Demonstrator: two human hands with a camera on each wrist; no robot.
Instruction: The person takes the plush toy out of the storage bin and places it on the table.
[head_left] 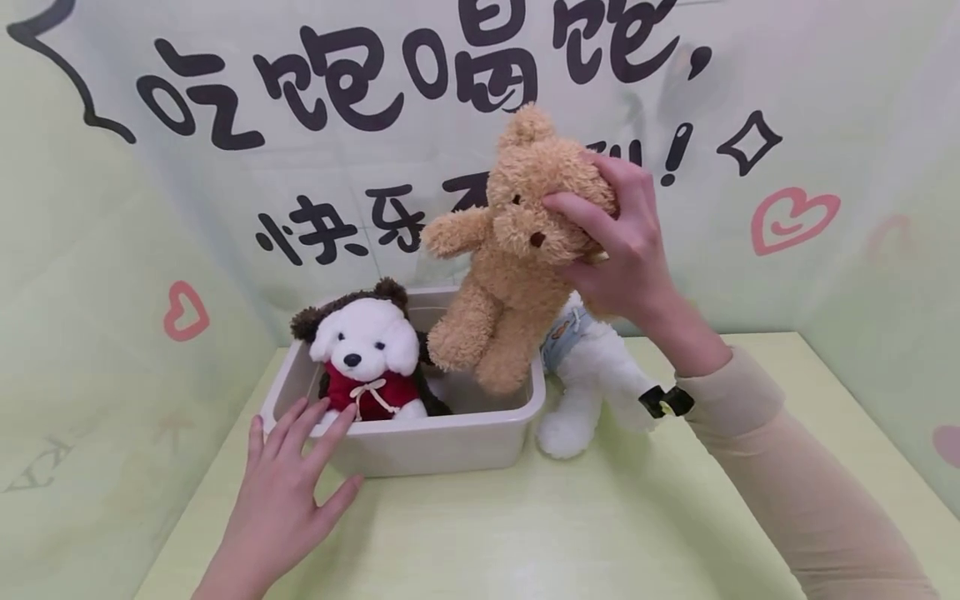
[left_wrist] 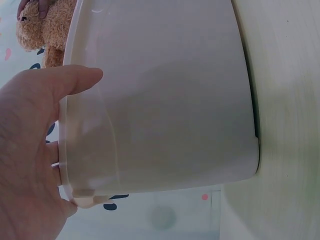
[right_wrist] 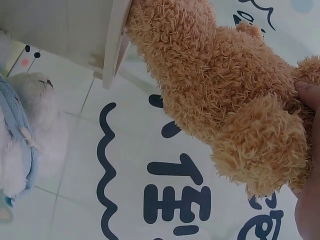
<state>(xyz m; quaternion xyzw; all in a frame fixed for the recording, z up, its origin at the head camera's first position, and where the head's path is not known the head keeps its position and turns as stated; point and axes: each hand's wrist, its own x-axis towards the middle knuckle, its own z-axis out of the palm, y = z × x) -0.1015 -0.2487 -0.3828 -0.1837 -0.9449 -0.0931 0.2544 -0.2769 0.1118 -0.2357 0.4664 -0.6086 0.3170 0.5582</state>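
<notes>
Basically, right hand [head_left: 626, 242] is clamping the curly tan plush teddy bear [head_left: 517, 283] by the head, legs dangling over the off-white rectangular plastic bin [head_left: 435, 450], while left hand [head_left: 285, 492] is resting spread-fingered on the bin's front rim, probably steadying it.

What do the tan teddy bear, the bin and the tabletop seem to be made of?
Teddy bear: plush, probably synthetic, with a matt finish; its curly pile shows up close. Bin: likely moulded plastic, smooth with a faint sheen and a rounded rim. Tabletop: perhaps wood or wood-look laminate, pale and smooth, with faint grain-like streaks; which one, I can't tell.
</notes>
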